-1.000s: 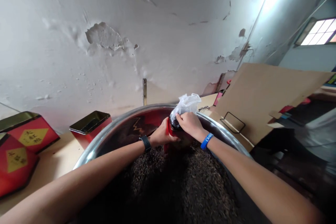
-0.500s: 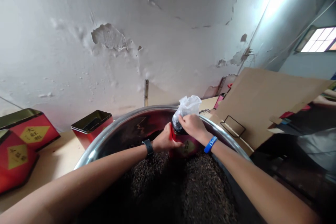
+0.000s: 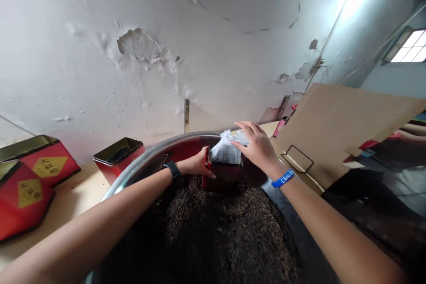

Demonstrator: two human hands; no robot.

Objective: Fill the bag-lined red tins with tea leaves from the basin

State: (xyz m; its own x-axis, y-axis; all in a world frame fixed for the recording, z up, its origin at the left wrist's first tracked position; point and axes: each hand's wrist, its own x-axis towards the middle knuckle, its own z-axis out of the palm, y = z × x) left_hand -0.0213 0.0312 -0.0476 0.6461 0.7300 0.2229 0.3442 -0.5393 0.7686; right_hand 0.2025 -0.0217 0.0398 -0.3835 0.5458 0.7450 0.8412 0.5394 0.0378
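In the head view, a red tin stands at the far side of a big metal tub, above dark loose tea leaves. My left hand grips the tin's left side, thumb on the front. A whitish clear plastic bag lines the tin, its gathered top sticking out of the opening. Over the bag's right side is my right hand, fingers stretched and apart. Its thumb lies at the bag's loose end; whether it touches the plastic I cannot tell.
The tub's shiny rim curves around the leaves. Open red tins with yellow labels stand on the wooden table at left. A cardboard box with a raised flap is at right, near another person's arm. Peeling wall rises behind.
My right hand has let go of the bag's neck, opened and moved right. The bag top has slumped lower. The tin and my left hand have shifted slightly left.
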